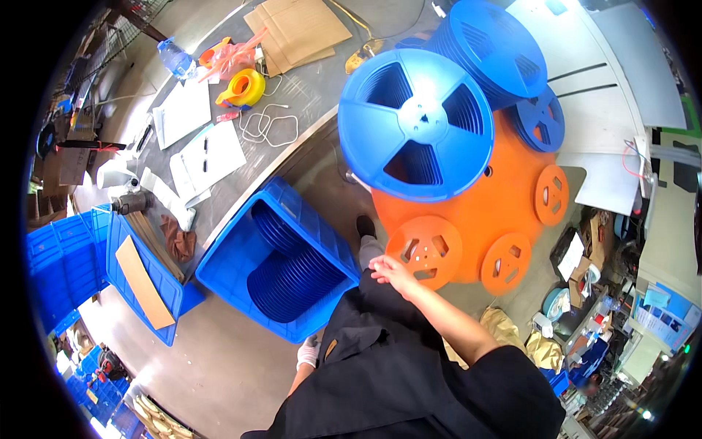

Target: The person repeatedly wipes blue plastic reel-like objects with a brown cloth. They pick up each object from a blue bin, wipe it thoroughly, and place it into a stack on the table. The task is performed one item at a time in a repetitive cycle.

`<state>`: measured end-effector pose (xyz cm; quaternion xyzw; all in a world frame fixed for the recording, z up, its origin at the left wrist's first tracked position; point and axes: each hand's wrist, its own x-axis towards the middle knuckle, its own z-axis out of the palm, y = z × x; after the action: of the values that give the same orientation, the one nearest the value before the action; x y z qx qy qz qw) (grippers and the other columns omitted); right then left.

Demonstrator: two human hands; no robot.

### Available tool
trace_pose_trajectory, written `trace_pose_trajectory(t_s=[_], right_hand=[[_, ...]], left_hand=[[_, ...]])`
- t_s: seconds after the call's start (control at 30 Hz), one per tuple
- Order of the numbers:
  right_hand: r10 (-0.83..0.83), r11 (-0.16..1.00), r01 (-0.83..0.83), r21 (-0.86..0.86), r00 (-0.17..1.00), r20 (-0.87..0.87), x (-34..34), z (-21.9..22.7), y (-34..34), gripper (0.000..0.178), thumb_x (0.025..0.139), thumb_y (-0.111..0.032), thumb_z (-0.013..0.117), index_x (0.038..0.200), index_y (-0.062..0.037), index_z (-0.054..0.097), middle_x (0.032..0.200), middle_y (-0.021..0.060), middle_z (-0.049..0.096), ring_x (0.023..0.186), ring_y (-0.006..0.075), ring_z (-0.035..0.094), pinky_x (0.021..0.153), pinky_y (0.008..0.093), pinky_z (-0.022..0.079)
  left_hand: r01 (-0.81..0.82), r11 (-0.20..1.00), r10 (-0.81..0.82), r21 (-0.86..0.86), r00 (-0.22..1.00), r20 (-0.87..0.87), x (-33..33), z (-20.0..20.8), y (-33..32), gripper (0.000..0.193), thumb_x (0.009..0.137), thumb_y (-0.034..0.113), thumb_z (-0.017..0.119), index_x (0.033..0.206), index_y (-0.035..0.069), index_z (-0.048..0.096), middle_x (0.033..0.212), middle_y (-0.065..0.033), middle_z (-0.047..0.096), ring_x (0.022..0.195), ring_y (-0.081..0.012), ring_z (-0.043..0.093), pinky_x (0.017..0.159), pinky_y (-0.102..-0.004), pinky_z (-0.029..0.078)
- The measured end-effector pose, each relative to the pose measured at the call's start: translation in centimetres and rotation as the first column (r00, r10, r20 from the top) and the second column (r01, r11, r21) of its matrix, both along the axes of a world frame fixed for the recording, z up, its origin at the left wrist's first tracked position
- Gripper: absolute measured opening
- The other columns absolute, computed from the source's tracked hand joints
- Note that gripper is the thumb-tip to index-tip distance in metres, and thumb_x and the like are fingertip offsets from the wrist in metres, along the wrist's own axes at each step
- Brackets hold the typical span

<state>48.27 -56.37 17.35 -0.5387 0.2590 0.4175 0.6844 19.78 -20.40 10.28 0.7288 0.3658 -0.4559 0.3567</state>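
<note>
My right hand (393, 274), bare, hangs over my lap beside an orange slotted disc (424, 252); its fingers are loosely bent and apart, with nothing in them. Down by my left side, my left hand (308, 354) wears a white glove, close to the near corner of a blue plastic bin (219, 274). Whether its fingers grip anything is not clear. Inside the bin lie rows of dark blue reels (292, 285). Ahead to the right, a tall stack of blue reels (417, 124) with cut-out windows rests on a round orange stand (468, 219).
A grey table (307, 95) bears cardboard (296, 33), a yellow tape roll (245, 88), papers (208, 157), a white cable (270, 124) and a water bottle (177, 58). More blue bins (69, 256) stand at left. Another blue reel stack (486, 51) rises behind the first.
</note>
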Motion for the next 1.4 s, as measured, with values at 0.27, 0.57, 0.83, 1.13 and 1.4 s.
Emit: trace_pose_trajectory(t_s=[0.27, 0.57, 0.83, 1.13, 1.4], right_hand=[[0.221, 0.975, -0.217, 0.052, 0.970, -0.098, 0.1, -3.8, -4.3, 0.039, 0.098, -0.031, 0.051, 0.128, -0.0049, 0.051, 0.121, 0.0058, 0.059, 0.102, 0.0137, 0.059, 0.085, 0.0268, 0.046], [0.167, 0.984, -0.146, 0.100, 0.956, -0.242, -0.5, -6.3, -4.9, 0.034, 0.096, -0.031, 0.055, 0.122, -0.0088, 0.056, 0.104, -0.0004, 0.060, 0.091, 0.0098, 0.056, 0.076, 0.0239, 0.045], [0.205, 0.975, -0.166, 0.147, 0.930, -0.306, -2.6, -9.0, -4.7, 0.038, 0.098, -0.034, 0.050, 0.127, -0.0099, 0.051, 0.118, 0.0004, 0.059, 0.098, 0.0107, 0.056, 0.081, 0.0247, 0.044], [0.085, 0.990, -0.041, 0.138, 0.942, -0.326, -4.1, -10.7, -4.7, 0.043, 0.096, -0.043, 0.052, 0.126, -0.0131, 0.051, 0.117, -0.0013, 0.058, 0.096, 0.0120, 0.054, 0.081, 0.0295, 0.043], [0.035, 0.994, 0.004, 0.107, 0.933, -0.357, -3.9, -10.1, -5.6, 0.043, 0.096, -0.039, 0.053, 0.127, -0.0095, 0.051, 0.117, -0.0011, 0.058, 0.094, 0.0104, 0.058, 0.076, 0.0239, 0.046]], left_hand=[[0.084, 0.985, -0.074, 0.152, 0.995, -0.067, 5.0, 4.4, -4.5, 0.043, 0.084, 0.025, 0.066, 0.124, 0.014, 0.057, 0.103, -0.0114, 0.070, 0.096, -0.0264, 0.067, 0.086, -0.0337, 0.050], [0.082, 0.985, -0.066, 0.152, 0.992, -0.110, 5.7, 4.5, -5.8, 0.040, 0.085, 0.024, 0.067, 0.122, 0.013, 0.058, 0.102, -0.0123, 0.070, 0.096, -0.0263, 0.067, 0.087, -0.0345, 0.050], [0.017, 0.992, -0.007, 0.129, 0.997, -0.075, 4.0, 3.7, -4.2, 0.037, 0.084, 0.015, 0.070, 0.120, 0.013, 0.060, 0.097, -0.0114, 0.071, 0.088, -0.0197, 0.068, 0.081, -0.0306, 0.052], [-0.041, 0.999, 0.043, 0.016, 0.984, -0.172, 7.1, 4.5, -4.2, 0.041, 0.088, 0.009, 0.065, 0.128, 0.010, 0.054, 0.100, -0.0099, 0.069, 0.091, -0.0175, 0.064, 0.082, -0.0289, 0.051], [0.216, 0.975, -0.210, 0.050, 0.972, -0.106, 8.1, 4.5, -3.9, 0.039, 0.088, 0.014, 0.064, 0.126, 0.009, 0.056, 0.103, -0.0103, 0.069, 0.093, -0.0176, 0.065, 0.084, -0.0294, 0.050]])
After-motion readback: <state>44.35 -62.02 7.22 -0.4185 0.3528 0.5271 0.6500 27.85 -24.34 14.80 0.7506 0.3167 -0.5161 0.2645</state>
